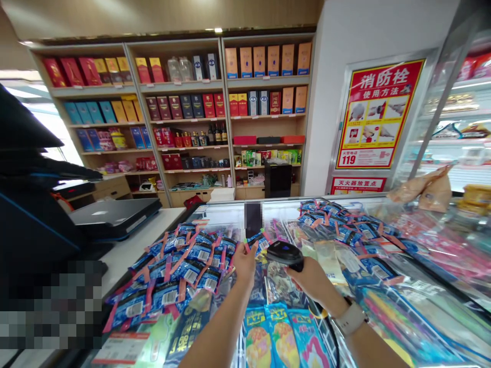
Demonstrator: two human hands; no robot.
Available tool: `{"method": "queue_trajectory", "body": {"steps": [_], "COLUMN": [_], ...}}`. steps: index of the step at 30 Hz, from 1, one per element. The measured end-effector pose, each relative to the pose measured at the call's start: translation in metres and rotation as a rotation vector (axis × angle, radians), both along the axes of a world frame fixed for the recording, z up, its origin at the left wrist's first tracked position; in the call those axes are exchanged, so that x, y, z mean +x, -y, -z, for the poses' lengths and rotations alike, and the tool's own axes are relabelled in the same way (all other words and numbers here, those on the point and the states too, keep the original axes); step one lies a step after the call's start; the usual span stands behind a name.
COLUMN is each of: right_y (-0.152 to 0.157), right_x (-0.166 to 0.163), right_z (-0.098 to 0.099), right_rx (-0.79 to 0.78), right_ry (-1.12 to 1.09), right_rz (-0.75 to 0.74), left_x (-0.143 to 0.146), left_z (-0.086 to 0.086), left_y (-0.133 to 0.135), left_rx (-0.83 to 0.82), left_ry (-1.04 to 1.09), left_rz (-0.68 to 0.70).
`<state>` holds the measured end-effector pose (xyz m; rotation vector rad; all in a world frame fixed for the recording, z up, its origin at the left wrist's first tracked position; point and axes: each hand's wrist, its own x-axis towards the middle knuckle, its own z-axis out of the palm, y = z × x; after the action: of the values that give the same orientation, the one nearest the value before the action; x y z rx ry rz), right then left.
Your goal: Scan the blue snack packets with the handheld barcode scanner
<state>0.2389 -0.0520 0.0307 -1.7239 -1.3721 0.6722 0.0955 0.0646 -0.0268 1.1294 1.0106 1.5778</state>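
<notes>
My left hand (244,263) pinches a small blue snack packet (259,240) with pink edges over the middle of the glass-topped freezer. Just to the right, my right hand (310,280) is wrapped round a black barcode scanner (284,253), its head close to the packet. A cable hangs below that hand, and a pale watch (351,318) is on the wrist. Many similar blue packets lie in a left pile (192,263), barcodes facing up on several. Another pile of blue packets (360,230) lies on the right side of the freezer.
Wrapped ice creams (273,335) show through the freezer glass below my hands. A flat black device (118,217) stands on the white counter (159,235) at left. Brown paper bags (433,189) lie at the right. Shelves (184,89) of boxed goods line the back wall.
</notes>
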Motion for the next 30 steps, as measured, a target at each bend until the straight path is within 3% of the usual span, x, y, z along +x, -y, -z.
{"method": "queue_trajectory", "body": {"steps": [5,8,11,15,19,21,24,27,30], "right_y": [-0.003,-0.007,-0.011,-0.02,-0.043,-0.059,-0.08,-0.093,-0.094], "right_x": [0.004,0.003,-0.006,-0.041,-0.104,-0.14,-0.189,-0.218,-0.219], "right_z": [0.003,0.006,0.005,-0.009,-0.03,-0.033,-0.024,-0.007,0.002], "right_rx": [0.027,0.084,0.135,0.138,0.086,0.044,-0.074,-0.097,-0.066], "right_ry": [-0.15,-0.439,-0.768,-1.231,-1.558,-1.659,-1.711,-1.693,-1.695], "right_rz": [-0.019,-0.062,-0.057,-0.065,-0.19,-0.273,-0.284,-0.192,-0.2], "left_x": [0.002,0.001,-0.009,-0.058,-0.136,-0.171,-0.204,-0.213,-0.209], "left_z": [-0.001,-0.003,-0.018,-0.057,-0.087,-0.086,-0.069,-0.051,-0.049], "left_y": [0.001,0.004,0.006,0.005,0.005,0.007,0.01,0.011,0.014], "left_rx": [-0.006,0.037,0.085,0.172,0.261,0.268,0.292,0.29,0.302], "left_ry": [0.027,-0.033,-0.145,-0.263,-0.629,-0.882,-1.148,-1.204,-1.213], "left_rz": [0.025,0.018,-0.011,-0.203,-0.403,-0.474,-0.505,-0.482,-0.515]}}
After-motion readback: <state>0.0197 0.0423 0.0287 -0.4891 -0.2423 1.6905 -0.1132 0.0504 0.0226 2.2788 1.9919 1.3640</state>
